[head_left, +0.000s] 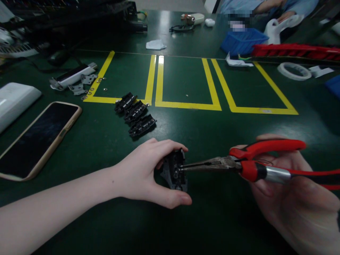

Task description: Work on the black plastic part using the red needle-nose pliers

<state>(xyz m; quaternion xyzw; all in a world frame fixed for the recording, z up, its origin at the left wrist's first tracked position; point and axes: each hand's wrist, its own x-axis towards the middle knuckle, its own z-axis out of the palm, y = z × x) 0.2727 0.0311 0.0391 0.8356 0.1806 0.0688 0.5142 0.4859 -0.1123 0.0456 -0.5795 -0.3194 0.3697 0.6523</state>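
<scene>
Between the thumb and fingers of my left hand (148,170) is a black plastic housing part (175,173), its hollow inner side turned to the right. My right hand (287,191) grips red-handled needle-nose pliers (247,163), with a silver cylindrical section and red-and-black length running back through the hand. The pliers' narrow jaws point left, and their tips reach the inside of the housing part. Whether the tips pinch something small there is hard to make out. Beyond my left hand, three similar black plastic pieces (136,112) lie in a slanted row.
A phone (39,138) and a white casing (16,101) lie at left, near metal brackets (78,88) and small rings. Yellow tape frames (188,105) mark the green table. Tape roll (294,71), blue bin (243,40) and red strip (297,52) stand far right, by another person's hands.
</scene>
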